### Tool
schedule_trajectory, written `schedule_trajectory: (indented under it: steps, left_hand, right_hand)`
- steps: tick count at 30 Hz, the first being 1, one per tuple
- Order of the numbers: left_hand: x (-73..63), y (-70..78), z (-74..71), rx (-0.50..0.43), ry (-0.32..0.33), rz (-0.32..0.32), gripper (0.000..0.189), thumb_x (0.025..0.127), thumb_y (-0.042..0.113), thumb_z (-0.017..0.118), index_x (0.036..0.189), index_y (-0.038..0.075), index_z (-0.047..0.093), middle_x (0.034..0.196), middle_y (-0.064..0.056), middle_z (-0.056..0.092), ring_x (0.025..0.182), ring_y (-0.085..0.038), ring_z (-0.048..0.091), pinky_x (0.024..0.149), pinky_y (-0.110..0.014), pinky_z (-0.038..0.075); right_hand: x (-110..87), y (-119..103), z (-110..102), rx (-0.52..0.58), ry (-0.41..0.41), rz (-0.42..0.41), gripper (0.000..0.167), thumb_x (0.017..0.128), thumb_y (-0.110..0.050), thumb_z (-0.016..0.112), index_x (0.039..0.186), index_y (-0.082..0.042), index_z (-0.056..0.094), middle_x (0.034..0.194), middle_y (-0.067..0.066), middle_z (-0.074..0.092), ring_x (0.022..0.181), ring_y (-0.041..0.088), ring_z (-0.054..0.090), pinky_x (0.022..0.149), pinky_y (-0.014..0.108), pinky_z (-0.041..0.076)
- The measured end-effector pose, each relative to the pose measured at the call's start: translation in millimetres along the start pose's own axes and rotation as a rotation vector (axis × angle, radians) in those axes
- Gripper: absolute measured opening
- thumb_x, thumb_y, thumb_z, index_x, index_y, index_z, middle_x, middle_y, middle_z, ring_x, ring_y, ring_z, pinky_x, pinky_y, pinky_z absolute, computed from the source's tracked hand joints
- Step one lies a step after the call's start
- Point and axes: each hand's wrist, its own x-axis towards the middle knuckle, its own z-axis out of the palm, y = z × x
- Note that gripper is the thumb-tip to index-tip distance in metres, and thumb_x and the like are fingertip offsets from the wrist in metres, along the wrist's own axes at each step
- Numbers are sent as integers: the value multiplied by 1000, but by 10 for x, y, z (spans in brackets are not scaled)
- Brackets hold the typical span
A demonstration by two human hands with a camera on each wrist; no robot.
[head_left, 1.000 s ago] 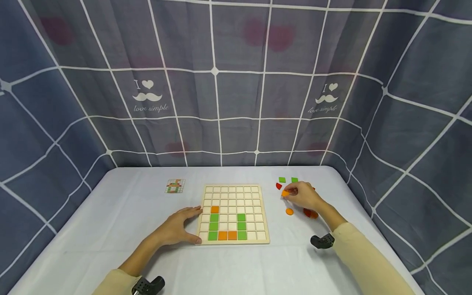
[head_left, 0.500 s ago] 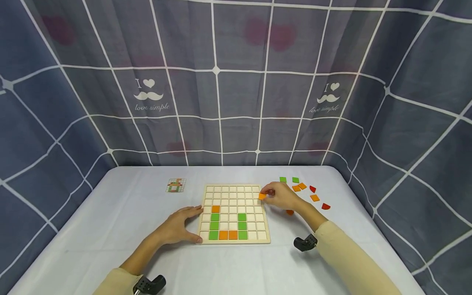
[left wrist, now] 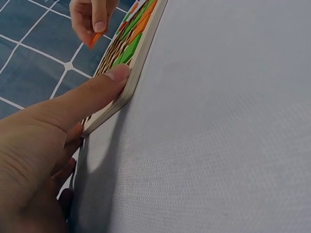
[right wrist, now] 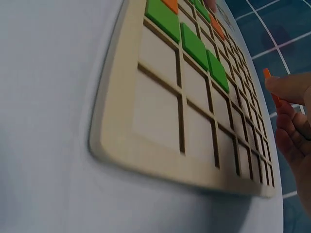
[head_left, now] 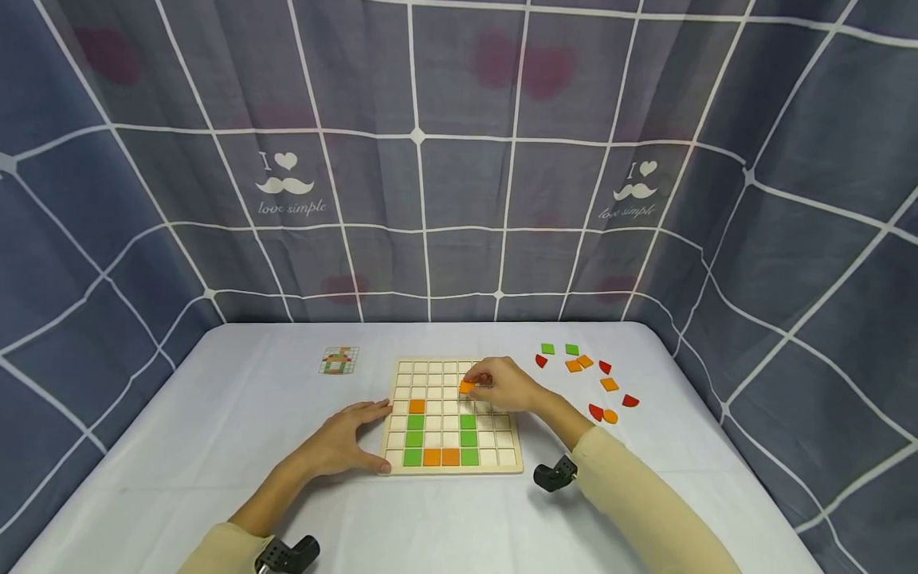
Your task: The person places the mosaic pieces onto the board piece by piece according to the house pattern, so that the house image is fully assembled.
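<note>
A pale wooden grid board [head_left: 387,469] lies on the table, with several green and orange square tiles set in its cells. My left hand [head_left: 349,442] lies along its left side, fingers extended and thumb on the near left corner; the left wrist view has that thumb [left wrist: 97,97] on the board's rim. Over the upper right part of the grid, my right hand [head_left: 508,386] pinches an orange square tile [head_left: 466,387] between thumb and fingertips. The right wrist view catches this tile edge-on, raised above the cells. The hand hides some of the cells beneath it.
Loose pieces lie to the board's right: green squares [head_left: 571,349], orange squares [head_left: 609,384], red quarter-round pieces [head_left: 630,401] and an orange disc [head_left: 610,416]. Back left is a small patterned card [head_left: 339,360]. A dark checked curtain [head_left: 459,183] surrounds the white table [head_left: 459,518].
My right hand has carried the orange square tile leftward from the loose pieces to over the board. The left hand has stayed at the board's left side.
</note>
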Motion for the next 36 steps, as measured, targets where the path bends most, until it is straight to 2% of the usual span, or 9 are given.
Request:
schedule_trajectory:
  steps: [6, 15, 28, 36]
  left_hand:
    - [-1, -2, -13, -8, -1, -7, 102, 63, 49, 97, 149, 12, 57, 158, -8, 47, 147, -42, 34, 115, -67, 27]
    - [4, -15, -14, -11, -3, -12, 99, 63, 48, 98, 148, 15, 59, 158, -6, 47, 147, -41, 35, 116, -66, 27]
    - [9, -28, -16, -22, -4, -8, 100, 63, 49, 98, 148, 14, 59, 158, -6, 47, 147, -42, 34, 115, -68, 27]
    - [15, -26, 2, -27, -5, -11, 101, 63, 50, 97, 148, 14, 58, 157, -7, 48, 146, -42, 35, 114, -69, 29]
  right_hand:
    - [145, -97, 184, 21, -36, -38, 22, 92, -13, 78, 112, -5, 78, 100, -3, 72, 84, 9, 59, 77, 27, 53]
    - [254, -189, 382, 28, -100, -24, 20, 95, -18, 77, 113, -9, 78, 102, -6, 71, 87, 6, 61, 80, 24, 54]
    - [297, -173, 475, 36, -120, -3, 22, 93, -18, 79, 113, -11, 78, 108, -6, 71, 96, 6, 63, 87, 25, 54]
    - [298, -177, 485, 19, -124, 18, 25, 91, -18, 82, 114, -11, 78, 108, -7, 70, 96, 7, 62, 87, 24, 53]
